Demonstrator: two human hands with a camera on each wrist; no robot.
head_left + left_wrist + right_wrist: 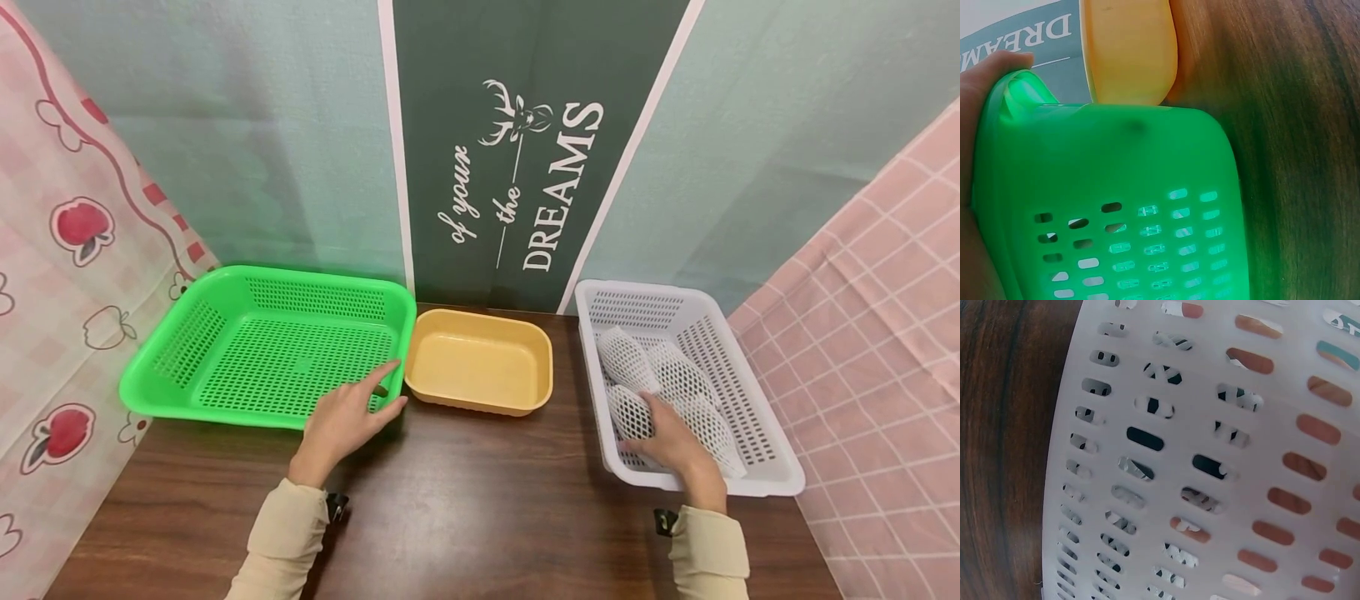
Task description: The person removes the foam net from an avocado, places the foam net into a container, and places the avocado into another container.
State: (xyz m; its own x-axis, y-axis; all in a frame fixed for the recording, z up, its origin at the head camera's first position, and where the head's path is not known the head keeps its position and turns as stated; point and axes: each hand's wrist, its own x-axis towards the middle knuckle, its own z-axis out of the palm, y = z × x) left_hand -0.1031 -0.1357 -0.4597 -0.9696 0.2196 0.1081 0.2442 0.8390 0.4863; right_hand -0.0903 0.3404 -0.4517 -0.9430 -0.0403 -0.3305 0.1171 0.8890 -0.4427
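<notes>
In the head view the left hand (347, 423) is at the front right corner of the green basket (247, 414), thumb and forefinger spread around its rim. The left wrist view shows this hand (979, 125) against the rim of the green basket (1129, 150). My right hand (677, 442) reaches into the white basket (757, 392), its fingers round the near-left net-wrapped item (630, 412). Several white net-wrapped items (678, 371) lie in that basket; what the nets hold is hidden. The white basket's wall (1179, 444) fills most of the right wrist view.
Between the two baskets stands a yellow tray (480, 403) on the brown wooden table (480, 500). A green printed cloth (480, 275) hangs behind, with a fruit-patterned curtain (75, 333) at the left and a pink checked one (862, 358) at the right.
</notes>
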